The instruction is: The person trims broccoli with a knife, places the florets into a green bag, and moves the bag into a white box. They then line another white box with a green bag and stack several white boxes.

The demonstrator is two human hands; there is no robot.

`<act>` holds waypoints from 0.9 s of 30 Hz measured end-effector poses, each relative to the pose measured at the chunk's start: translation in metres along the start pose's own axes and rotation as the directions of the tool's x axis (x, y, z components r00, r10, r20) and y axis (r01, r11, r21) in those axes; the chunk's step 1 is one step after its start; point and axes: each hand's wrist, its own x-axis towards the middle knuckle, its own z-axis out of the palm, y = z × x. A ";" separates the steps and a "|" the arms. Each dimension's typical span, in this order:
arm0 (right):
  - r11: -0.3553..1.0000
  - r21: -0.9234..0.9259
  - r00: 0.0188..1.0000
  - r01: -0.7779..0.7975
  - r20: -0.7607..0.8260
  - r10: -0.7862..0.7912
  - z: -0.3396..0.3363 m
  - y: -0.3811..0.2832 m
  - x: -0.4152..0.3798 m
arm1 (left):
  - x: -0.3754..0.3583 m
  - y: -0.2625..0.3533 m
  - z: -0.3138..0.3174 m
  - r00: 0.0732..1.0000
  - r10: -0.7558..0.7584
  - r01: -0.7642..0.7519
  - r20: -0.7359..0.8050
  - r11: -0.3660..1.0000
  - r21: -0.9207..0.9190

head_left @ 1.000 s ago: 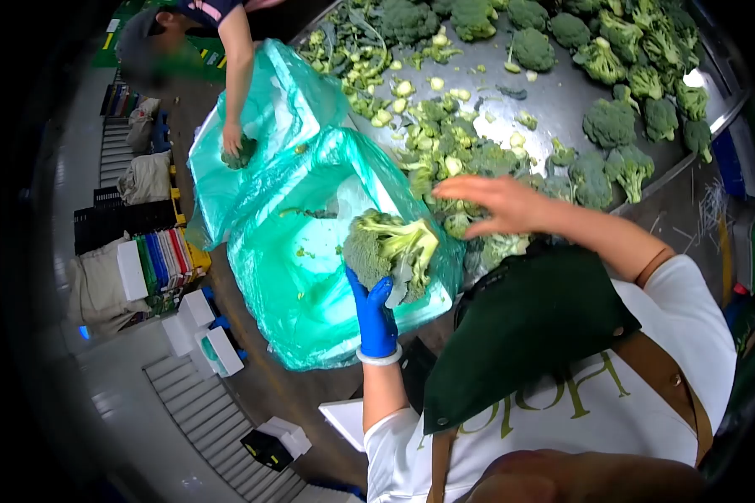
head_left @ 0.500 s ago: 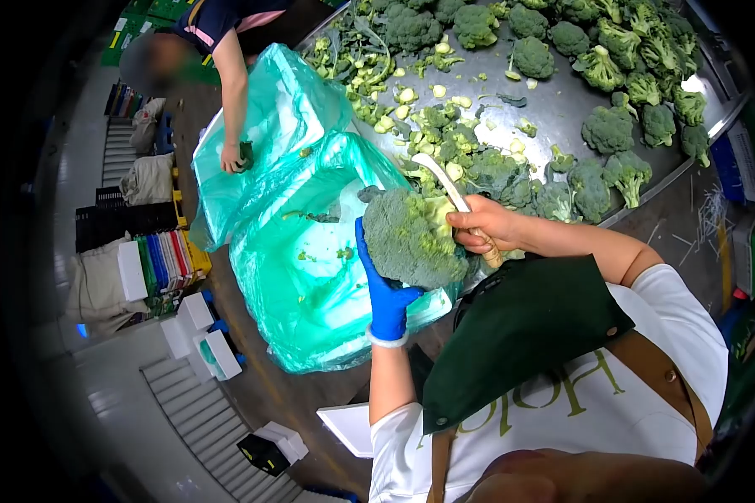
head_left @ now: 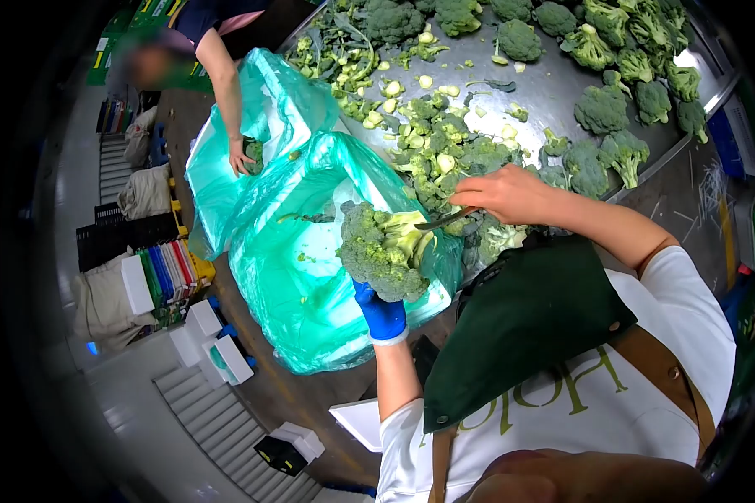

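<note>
My left hand [head_left: 381, 315], in a blue glove, grips a large broccoli head [head_left: 371, 258] from below, its fingers mostly hidden behind the florets. The cut stem side of the broccoli faces right, toward my bare right hand [head_left: 505, 194]. That hand is closed around a curved knife [head_left: 446, 220], whose blade tip reaches the stem end. Beneath the broccoli gapes a crate lined with a green plastic bag [head_left: 302, 335], with small green scraps on its bottom.
A metal table [head_left: 537, 88] carries several broccoli heads [head_left: 602, 109] and a heap of trimmings [head_left: 432, 138] by its near edge. At the upper left, another person's hand [head_left: 240, 157] holds a broccoli inside a second lined crate [head_left: 210, 159]. Stacked coloured crates [head_left: 164, 272] stand far left.
The broccoli has turned so its stem faces right. My right hand has moved up and swung the knife blade to the stem. The other person's hand has shifted lower right in their crate.
</note>
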 end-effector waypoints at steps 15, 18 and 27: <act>0.987 -0.077 0.982 0.144 -0.109 -0.152 -0.004 -0.005 0.004 | -0.009 0.010 0.037 0.993 -0.113 0.116 0.032 0.979 -0.169; 0.949 -0.161 0.947 0.270 -0.131 -0.292 -0.015 -0.011 0.014 | -0.006 0.003 0.034 0.997 0.014 -0.046 0.077 0.902 0.430; 0.962 -0.152 0.962 0.229 -0.114 -0.247 0.004 -0.022 0.037 | -0.005 -0.017 0.037 0.958 -0.030 -0.145 0.284 0.806 0.574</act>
